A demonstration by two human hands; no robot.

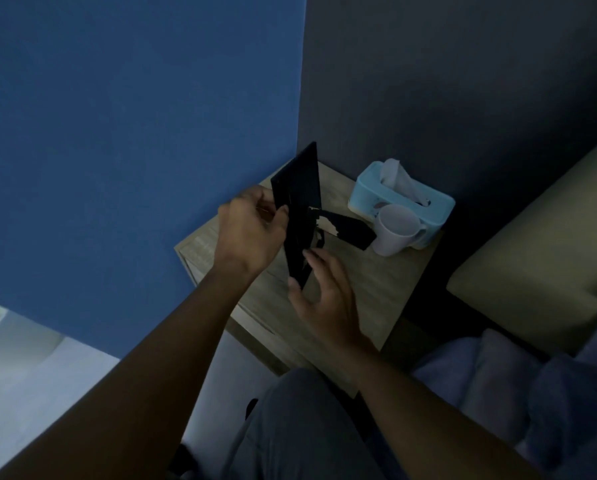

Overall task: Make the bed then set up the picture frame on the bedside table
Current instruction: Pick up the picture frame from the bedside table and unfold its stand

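The left hand (252,230) pinches the left edge of the black picture frame (300,209); the right hand (324,292) grips its lower corner with fingers spread. The frame is held tilted above the wooden bedside table (359,292), its stand (350,230) swung out toward a white mug (395,233) touching a blue tissue box (399,199). Blue walls meet behind; the bed's headboard (539,244) is at right.

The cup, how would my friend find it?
Look at the wooden bedside table in the corner by the bed. Near its back right stands a light blue tissue box. The cup sits right in front of it, plain white with a handle.
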